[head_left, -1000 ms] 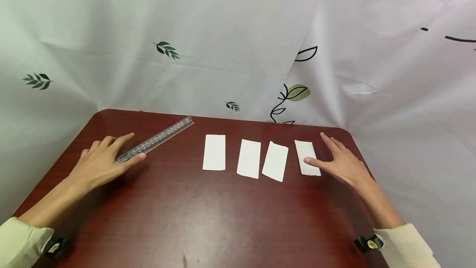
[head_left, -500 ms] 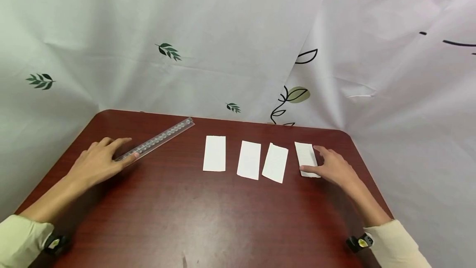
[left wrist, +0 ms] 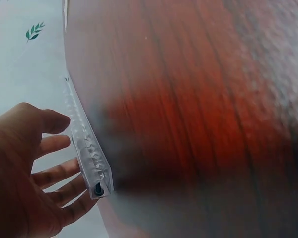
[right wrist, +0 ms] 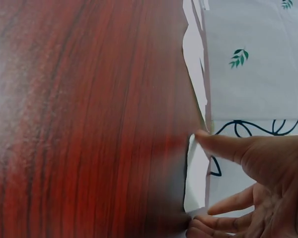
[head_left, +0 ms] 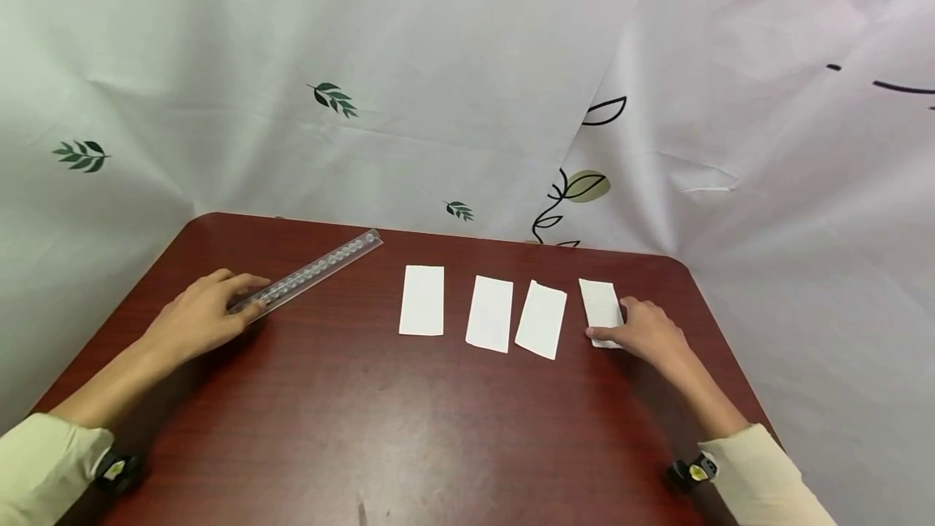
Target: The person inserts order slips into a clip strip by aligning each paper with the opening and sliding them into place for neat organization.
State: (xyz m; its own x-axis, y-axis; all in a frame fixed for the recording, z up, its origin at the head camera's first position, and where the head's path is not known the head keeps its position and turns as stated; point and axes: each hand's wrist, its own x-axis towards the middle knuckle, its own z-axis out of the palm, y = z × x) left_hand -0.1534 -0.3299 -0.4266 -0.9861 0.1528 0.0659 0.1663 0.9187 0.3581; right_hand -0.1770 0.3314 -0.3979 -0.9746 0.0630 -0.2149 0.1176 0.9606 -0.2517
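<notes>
A long clear plastic strip with a row of round marks lies slanted at the table's left. My left hand is at its near end, thumb and index finger on either side. The left wrist view shows loosely bent fingers beside the strip, the thumb short of it. On the right, a white paper slip lies under my spread right hand. Its thumb reaches across to the slip's near left corner, while the other fingers are at the right edge. In the right wrist view the slip shows between thumb and fingers.
Three more white slips lie in a row mid-table: a left one, a middle one and a tilted one. They rest on a dark red-brown table. Behind it hangs a pale leaf-print sheet.
My right hand has moved left and down, its thumb and fingers coming to either side of the right slip. The left thumb and index finger have drawn closer together around the strip's near end.
</notes>
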